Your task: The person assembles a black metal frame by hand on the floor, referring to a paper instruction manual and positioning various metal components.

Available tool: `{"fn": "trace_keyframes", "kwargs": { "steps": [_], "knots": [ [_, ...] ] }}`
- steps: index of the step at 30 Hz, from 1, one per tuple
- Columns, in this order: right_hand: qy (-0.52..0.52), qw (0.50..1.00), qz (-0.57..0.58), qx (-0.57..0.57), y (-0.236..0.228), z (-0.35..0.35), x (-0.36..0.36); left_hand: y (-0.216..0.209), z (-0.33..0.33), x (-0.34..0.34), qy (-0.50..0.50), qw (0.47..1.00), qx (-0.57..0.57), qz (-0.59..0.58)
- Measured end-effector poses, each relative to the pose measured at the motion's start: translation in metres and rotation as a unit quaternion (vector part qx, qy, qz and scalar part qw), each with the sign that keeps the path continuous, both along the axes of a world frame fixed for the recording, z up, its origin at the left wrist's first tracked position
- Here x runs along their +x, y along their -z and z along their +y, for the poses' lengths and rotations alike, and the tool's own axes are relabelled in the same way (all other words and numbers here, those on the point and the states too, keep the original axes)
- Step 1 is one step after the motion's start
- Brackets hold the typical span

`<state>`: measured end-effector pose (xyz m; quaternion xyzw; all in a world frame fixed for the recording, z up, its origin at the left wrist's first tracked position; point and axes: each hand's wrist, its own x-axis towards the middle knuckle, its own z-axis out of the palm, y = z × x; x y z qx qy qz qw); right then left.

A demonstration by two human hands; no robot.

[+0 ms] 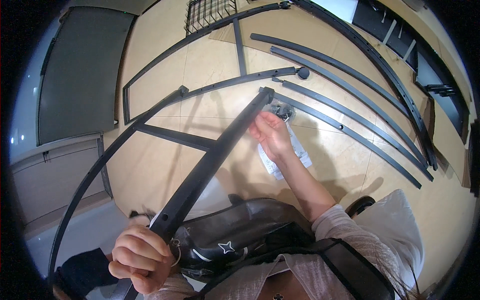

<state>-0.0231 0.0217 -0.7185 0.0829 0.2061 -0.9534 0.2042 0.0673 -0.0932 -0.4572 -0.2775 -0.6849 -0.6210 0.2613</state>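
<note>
I hold a black metal frame point(227, 131) tilted up in front of me: two long tubes joined by a crossbar point(175, 137). My left hand point(142, 257) is wrapped round the lower part of its nearer tube, below a round hole. Close to the far end of that same tube is my right hand point(270, 135), fingers curled in a pinch against its side. What those fingertips grip is hidden. A dark end piece point(268, 94) caps the tube. Beyond my right hand, a clear bag of small dark parts point(283, 111) lies by a printed white sheet point(300, 150).
A second black frame with casters point(303, 73) lies on the tiled floor ahead. Several loose black bars point(345, 125) lie to the right, some over cardboard point(280, 50). A wire basket point(210, 15) is at the back. A grey cabinet point(82, 75) stands left.
</note>
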Motion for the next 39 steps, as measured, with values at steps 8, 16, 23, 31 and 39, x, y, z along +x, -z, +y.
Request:
{"fn": "trace_keyframes", "kwargs": {
  "steps": [8, 16, 23, 31, 39],
  "knots": [
    [0.004, 0.992, -0.09, -0.092, -0.021, 0.0, -0.006, 0.001, 0.004, -0.001, -0.025, 0.999, 0.015, 0.015],
    [0.069, 0.996, -0.039, -0.041, -0.02, 0.001, -0.006, 0.004, 0.007, -0.004, -0.062, 0.997, 0.03, 0.027],
    [0.033, 0.994, -0.081, -0.068, -0.046, 0.023, -0.013, -0.003, -0.008, 0.006, -0.065, 0.997, -0.013, -0.025],
    [-0.054, 0.991, -0.096, -0.08, -0.059, 0.02, -0.033, -0.001, -0.013, 0.004, -0.088, 0.995, 0.038, -0.006],
    [-0.13, 0.969, -0.158, -0.139, -0.051, -0.038, -0.037, -0.009, -0.085, 0.014, -0.101, 0.988, 0.115, 0.005]
  ]
}}
